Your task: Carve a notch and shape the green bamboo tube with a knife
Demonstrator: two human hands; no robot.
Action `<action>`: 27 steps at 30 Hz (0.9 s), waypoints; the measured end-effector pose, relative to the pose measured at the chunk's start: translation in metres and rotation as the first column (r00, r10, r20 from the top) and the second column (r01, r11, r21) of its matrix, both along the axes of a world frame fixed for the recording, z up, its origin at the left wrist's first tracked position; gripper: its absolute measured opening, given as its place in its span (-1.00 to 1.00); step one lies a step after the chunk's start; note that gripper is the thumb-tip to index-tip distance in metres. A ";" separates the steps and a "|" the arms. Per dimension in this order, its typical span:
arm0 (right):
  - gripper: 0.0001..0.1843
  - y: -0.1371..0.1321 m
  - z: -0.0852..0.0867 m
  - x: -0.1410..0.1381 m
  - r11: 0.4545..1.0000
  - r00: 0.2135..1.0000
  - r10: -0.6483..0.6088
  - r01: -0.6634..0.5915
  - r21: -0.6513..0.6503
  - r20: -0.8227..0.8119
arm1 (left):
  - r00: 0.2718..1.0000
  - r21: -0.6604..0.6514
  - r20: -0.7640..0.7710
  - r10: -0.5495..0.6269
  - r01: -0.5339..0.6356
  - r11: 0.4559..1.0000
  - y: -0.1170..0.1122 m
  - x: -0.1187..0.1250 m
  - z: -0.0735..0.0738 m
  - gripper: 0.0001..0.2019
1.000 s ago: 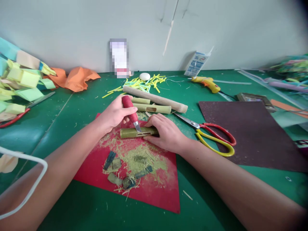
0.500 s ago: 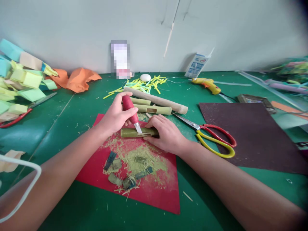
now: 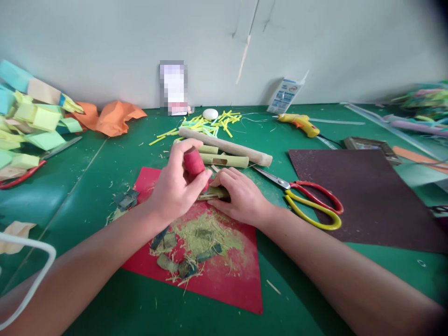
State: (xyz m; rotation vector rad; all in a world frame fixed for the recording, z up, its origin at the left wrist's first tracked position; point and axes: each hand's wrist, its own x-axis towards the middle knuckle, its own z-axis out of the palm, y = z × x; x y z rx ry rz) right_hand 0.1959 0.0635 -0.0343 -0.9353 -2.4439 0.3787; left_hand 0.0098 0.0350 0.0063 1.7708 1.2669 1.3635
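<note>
My left hand [image 3: 177,184] is wrapped round the red handle of a carving knife [image 3: 194,161], held tilted over a short green bamboo piece [image 3: 220,192]. The blade is hidden behind my fingers. With its fingers bent over the right end of the bamboo, my right hand [image 3: 241,193] presses it down. Under both lies a red mat [image 3: 238,284], strewn with pale bamboo shavings and dust [image 3: 210,235] and several dark scraps of sandpaper-like material [image 3: 167,262]. Just behind my hands rest a bamboo piece with a cut slot [image 3: 233,161] and a wooden stick [image 3: 227,145].
Scissors [image 3: 308,200] with red and yellow handles lie right of my right hand, partly on a dark brown sheet [image 3: 378,205]. A yellow glue gun [image 3: 303,125] lies farther back. Folded paper pieces [image 3: 35,114] and orange paper [image 3: 121,116] are piled at left. A wall closes the back.
My left hand has moved slightly right and down with the knife, turning over the bamboo so the blade no longer shows. My right hand stays on the bamboo.
</note>
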 end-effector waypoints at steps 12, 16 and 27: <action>-0.76 0.002 0.007 0.000 0.996 0.998 -0.007 0.001 0.087 0.064 | 0.922 -0.098 0.363 0.134 -0.105 0.990 0.014 -0.013 -0.002 -0.60; -0.72 0.000 0.009 -0.001 0.991 0.998 -0.002 -0.006 0.133 0.065 | 0.894 -0.203 0.425 0.142 -0.059 0.977 0.018 -0.001 -0.022 -0.63; -0.87 0.001 0.003 -0.009 0.988 0.981 0.102 -0.081 0.129 -0.163 | 0.900 -0.215 0.409 0.151 -0.066 0.974 0.019 0.007 -0.024 -0.65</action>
